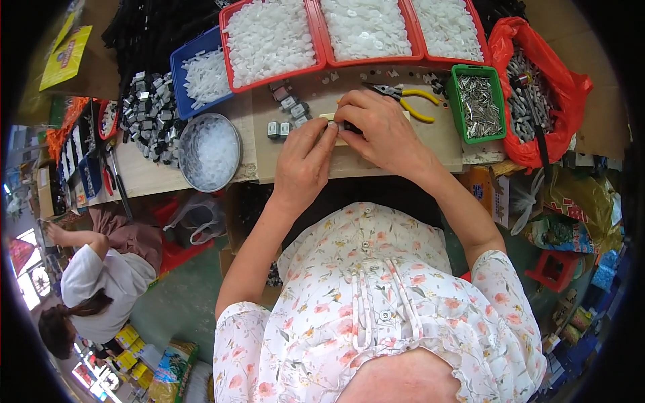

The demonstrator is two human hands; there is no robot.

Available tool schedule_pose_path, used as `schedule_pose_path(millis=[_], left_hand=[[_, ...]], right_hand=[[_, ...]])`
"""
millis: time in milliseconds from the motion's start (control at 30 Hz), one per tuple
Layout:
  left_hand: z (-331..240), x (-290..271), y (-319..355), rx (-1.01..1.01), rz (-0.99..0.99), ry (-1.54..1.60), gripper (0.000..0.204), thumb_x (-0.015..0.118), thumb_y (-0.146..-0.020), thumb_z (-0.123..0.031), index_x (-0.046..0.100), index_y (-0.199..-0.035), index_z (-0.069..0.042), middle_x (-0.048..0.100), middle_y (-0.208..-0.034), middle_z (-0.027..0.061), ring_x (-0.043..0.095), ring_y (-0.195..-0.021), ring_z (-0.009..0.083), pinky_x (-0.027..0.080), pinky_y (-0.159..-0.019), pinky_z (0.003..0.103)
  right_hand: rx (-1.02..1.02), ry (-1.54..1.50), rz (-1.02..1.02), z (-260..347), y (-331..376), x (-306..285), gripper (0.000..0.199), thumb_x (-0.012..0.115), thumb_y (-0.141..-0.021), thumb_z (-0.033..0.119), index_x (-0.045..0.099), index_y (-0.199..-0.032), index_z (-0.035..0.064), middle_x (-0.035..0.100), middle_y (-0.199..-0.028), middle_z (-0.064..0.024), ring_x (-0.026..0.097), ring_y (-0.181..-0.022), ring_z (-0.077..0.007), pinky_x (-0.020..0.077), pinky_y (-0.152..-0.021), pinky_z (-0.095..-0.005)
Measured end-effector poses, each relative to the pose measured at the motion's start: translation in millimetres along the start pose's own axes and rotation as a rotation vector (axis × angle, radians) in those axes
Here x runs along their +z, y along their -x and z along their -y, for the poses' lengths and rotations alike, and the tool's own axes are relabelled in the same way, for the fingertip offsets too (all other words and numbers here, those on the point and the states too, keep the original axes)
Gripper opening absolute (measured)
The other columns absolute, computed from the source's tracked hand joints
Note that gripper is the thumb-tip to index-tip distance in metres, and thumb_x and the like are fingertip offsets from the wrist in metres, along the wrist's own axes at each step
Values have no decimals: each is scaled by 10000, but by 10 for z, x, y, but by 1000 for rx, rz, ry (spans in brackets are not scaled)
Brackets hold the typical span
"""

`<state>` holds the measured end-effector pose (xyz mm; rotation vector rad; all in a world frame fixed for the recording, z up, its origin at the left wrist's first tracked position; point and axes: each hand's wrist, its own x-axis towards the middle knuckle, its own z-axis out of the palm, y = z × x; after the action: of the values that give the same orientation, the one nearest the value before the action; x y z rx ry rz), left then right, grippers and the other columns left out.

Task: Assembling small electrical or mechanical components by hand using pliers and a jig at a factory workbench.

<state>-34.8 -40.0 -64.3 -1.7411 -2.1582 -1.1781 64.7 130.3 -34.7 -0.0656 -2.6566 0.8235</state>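
In the head view, a small grey-and-dark piece [332,125], partly covered by fingers, sits between the two bare hands over the middle of the pale wooden bench [440,143], back from its near edge. The left hand [304,160] pinches it between thumb and forefinger tips. The right hand [379,127] curls over its other side, fingers bent close together; whether they also pinch it cannot be told. A cream-coloured straight bar [402,115] shows under the right hand.

The piece looks light and stiff, probably hard-surfaced and inclined to slip if squeezed off-centre. Its size suits fingertips on opposite sides rather than a full-hand hold, with the pressure kept square. How fragile it is cannot be judged while so much is hidden.

To the left of the hands, small silver-and-black rectangular blocks [285,128] lie loose on the bench. Toward the bench's far right corner, yellow-handled metal pliers [420,93] lie just beyond the right hand, near a green plastic tray [485,138] of slim metal parts.
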Motion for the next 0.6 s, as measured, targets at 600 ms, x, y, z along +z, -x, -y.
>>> schedule_pose_path(millis=[600], left_hand=[[615, -496, -986, -60, -77, -130, 131, 701, -820, -24, 721, -949, -14, 655, -934, 123, 611, -908, 327, 511, -788, 404]], right_hand=[[460, 582, -243, -815, 1077, -1264, 152, 660, -908, 49, 662, -1040, -27, 617, -978, -163, 646, -873, -341, 499, -758, -398]])
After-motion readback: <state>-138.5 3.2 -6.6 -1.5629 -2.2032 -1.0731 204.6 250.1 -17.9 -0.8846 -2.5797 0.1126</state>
